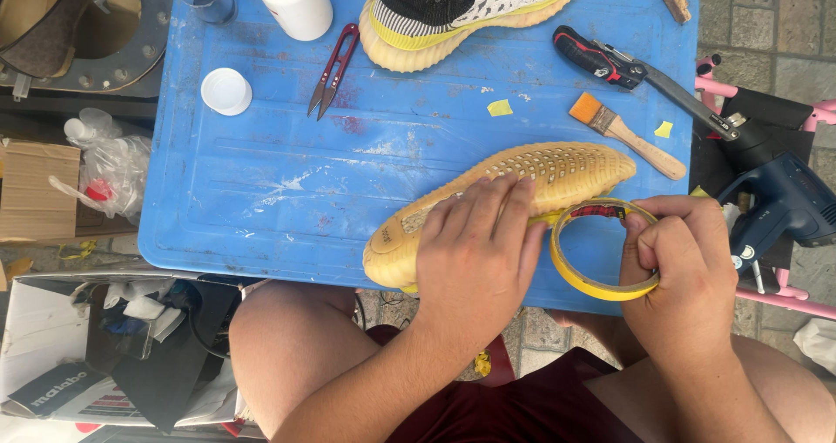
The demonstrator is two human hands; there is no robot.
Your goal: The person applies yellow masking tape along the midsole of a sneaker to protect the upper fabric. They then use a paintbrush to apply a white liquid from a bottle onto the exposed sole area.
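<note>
Left hand fingers lie flat on the upturned shoe; right hand fingers pinch the tape roll.

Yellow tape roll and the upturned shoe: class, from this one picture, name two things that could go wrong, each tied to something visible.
1. The shoe lies sole up, overhanging the near edge of the blue board, steadied only by the left hand; it might slip off.
2. The right hand pinches the yellow tape roll close to the shoe; the tape could stick unevenly or wrinkle.
3. The open snips lie loose nearby; a reaching hand could be nicked.
</note>
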